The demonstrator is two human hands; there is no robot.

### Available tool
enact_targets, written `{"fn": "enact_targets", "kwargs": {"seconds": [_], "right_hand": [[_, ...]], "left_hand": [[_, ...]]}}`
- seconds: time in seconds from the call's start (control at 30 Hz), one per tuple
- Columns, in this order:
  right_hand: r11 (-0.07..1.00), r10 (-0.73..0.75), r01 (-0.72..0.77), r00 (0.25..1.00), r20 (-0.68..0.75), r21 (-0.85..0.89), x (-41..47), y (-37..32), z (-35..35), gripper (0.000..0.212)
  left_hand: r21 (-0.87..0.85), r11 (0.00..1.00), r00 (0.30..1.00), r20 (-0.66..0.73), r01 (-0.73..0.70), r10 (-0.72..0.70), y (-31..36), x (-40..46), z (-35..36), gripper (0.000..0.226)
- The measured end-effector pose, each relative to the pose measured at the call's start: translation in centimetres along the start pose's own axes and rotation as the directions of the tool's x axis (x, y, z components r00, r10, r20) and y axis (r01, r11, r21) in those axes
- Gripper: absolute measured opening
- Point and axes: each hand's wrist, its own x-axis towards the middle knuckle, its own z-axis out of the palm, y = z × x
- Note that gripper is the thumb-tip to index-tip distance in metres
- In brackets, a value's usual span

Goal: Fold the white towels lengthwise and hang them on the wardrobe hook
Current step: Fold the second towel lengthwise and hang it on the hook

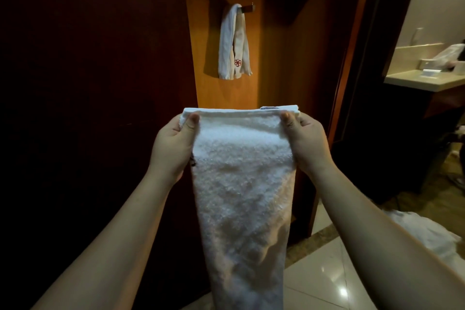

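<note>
I hold a white towel [241, 184] up in front of me, folded into a long strip that hangs straight down. My left hand [171, 143] pinches its top left corner and my right hand [307, 143] pinches its top right corner, thumbs on the near side. Above and beyond it, a metal hook [247, 7] sticks out of the lit wooden wardrobe panel [271, 58]. Another white towel [234, 43] with a red flower emblem is draped over that hook.
A dark wardrobe door [88, 83] fills the left. On the right a doorway shows a bathroom counter [425, 80] with small items. More white cloth [422, 231] lies on the tiled floor [327, 272] at the lower right.
</note>
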Motion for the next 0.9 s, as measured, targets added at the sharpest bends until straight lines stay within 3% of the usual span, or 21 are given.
{"fn": "enact_targets", "kwargs": {"seconds": [0.1, 0.17, 0.27, 0.37, 0.5, 0.6, 0.73, 0.83, 0.9], "right_hand": [[0.962, 0.106, -0.155, 0.970, 0.220, 0.223, 0.4, 0.5, -0.6, 0.067], [0.897, 0.160, -0.304, 0.900, 0.405, 0.321, 0.6, 1.2, -0.9, 0.071], [0.828, 0.274, -0.502, 0.752, 0.600, 0.251, 0.5, 2.5, -1.7, 0.093], [0.776, 0.365, -0.601, 0.673, 0.643, 0.189, 0.2, 3.9, -1.9, 0.088], [0.733, 0.447, -0.635, 0.720, 0.531, 0.245, -0.7, 5.7, -0.4, 0.052], [0.730, 0.513, -0.627, 0.766, 0.387, 0.273, -1.7, 6.9, 1.6, 0.031], [0.737, 0.610, -0.623, 0.780, 0.138, 0.264, -3.5, 7.7, 4.1, 0.028], [0.829, 0.556, -0.554, 0.831, -0.017, 0.075, -5.4, 7.6, 5.6, 0.024], [0.880, 0.462, -0.465, 0.885, -0.048, -0.099, -6.7, 7.3, 6.3, 0.026]], "left_hand": [[-0.028, 0.997, 0.997, 0.025, 0.076, -0.075, -0.4, -0.3, -0.1, 0.028], [-0.034, 0.993, 0.992, 0.057, 0.114, -0.112, -0.8, -0.4, -0.2, 0.035], [-0.063, 0.982, 0.979, 0.105, 0.180, -0.172, -1.7, -0.5, -0.4, 0.042], [-0.071, 0.966, 0.963, 0.124, 0.247, -0.237, -2.8, -0.6, -0.8, 0.046], [-0.059, 0.928, 0.928, 0.083, 0.368, -0.363, -4.3, -0.9, -0.9, 0.039], [0.063, 0.924, 0.927, -0.035, 0.376, -0.375, -5.7, -1.5, -0.7, 0.030], [0.278, 0.893, 0.928, -0.230, 0.353, -0.294, -7.4, -3.4, 0.6, 0.033], [0.271, 0.911, 0.924, -0.312, 0.311, -0.222, -7.7, -5.4, 2.3, 0.033], [0.237, 0.931, 0.929, -0.312, 0.279, -0.199, -7.6, -6.8, 3.4, 0.029]]}}
